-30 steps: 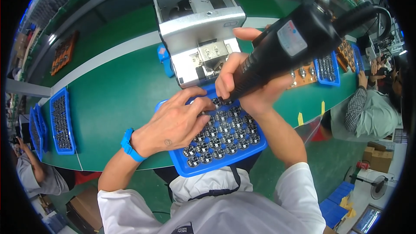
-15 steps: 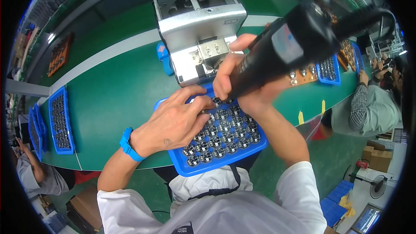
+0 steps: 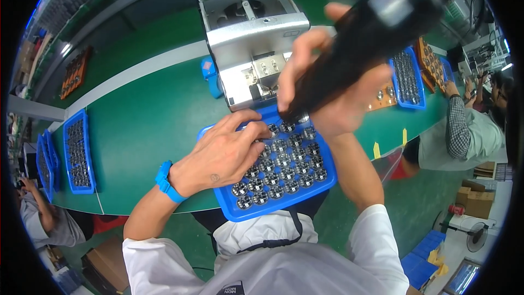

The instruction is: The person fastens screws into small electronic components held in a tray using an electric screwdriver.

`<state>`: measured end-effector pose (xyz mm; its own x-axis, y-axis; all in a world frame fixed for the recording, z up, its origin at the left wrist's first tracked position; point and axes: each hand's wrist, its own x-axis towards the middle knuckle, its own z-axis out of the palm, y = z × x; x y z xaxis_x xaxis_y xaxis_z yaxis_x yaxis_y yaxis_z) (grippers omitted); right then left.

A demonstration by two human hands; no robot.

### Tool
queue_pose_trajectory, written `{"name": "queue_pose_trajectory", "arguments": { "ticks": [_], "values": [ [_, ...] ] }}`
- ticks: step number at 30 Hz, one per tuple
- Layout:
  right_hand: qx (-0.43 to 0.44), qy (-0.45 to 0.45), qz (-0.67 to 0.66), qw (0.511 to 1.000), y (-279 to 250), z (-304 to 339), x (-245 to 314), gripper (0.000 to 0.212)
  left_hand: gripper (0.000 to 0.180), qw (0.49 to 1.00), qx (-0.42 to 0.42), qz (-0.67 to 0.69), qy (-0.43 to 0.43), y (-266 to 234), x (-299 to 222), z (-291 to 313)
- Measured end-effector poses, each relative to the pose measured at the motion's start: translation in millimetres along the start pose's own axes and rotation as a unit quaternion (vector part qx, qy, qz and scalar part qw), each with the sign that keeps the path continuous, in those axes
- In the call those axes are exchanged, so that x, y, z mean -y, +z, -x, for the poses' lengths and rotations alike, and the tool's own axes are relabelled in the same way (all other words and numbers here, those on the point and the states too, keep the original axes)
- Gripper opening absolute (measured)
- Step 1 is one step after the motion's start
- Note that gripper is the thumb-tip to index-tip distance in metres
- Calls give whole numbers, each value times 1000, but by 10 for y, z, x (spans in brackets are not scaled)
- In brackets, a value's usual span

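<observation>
Left hand over a blue tray of round electronic parts; right hand around a corded black power tool.

Left fingers bend downward; whether they pinch a part, I cannot tell. Parts beside the thumb look light, fragile, best lifted by their rims. Right fingers loosely wrap the tool, nose near the left fingertips; it seems stiff, hefty, best held mid-barrel. Beyond both, a silver machine.

Blue tray, black tool, silver machine, green table — black-and-white checked sleeve
</observation>
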<state>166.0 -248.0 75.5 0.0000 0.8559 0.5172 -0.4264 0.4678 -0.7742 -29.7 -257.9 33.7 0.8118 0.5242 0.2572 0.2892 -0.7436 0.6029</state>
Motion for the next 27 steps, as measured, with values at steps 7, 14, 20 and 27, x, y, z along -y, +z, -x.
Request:
{"name": "queue_pose_trajectory", "arguments": {
  "ticks": [7,14,20,27],
  "values": [
    [39,-100,56,993,54,-257,37,89,20,1000,-9,13,2,22,12,10],
    [-10,-75,163,984,152,-270,10,106,19,1000,-9,9,4,15,11,19],
    [-17,-44,201,978,201,-227,98,105,25,1000,27,15,-2,20,5,-7],
    [36,97,39,994,58,170,149,95,19,998,-43,38,12,61,50,13]
  ]
}}
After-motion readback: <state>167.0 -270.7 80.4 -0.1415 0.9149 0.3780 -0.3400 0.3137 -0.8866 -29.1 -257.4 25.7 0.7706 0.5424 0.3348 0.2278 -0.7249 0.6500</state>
